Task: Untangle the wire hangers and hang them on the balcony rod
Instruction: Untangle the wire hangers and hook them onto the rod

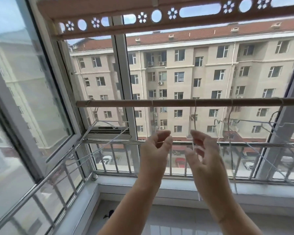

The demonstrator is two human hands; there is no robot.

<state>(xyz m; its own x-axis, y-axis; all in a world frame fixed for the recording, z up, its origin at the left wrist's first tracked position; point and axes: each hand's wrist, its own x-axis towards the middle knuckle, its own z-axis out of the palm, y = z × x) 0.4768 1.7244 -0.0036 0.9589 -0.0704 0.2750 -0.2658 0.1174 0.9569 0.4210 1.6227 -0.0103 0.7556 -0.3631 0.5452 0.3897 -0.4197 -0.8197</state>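
A wooden balcony rod [176, 102] runs across the window at mid height. Thin wire hangers hang from it: one at the left end [109, 123], one seen edge-on in the middle [195, 116], and two or three overlapping at the right [255, 131]. My left hand [155, 148] is raised just left of the middle hanger, fingers curled but apart, with nothing in it. My right hand [205, 150] is raised just right of that hanger. Its fingers are spread, and the wire runs down past the fingertips. I cannot tell whether they touch it.
A metal guard railing [119, 160] runs along the window sill below the rod. An open window sash [41, 92] swings inward at the left. A perforated brown panel [143, 16] spans overhead. A small dark object [109, 214] lies on the tiled floor.
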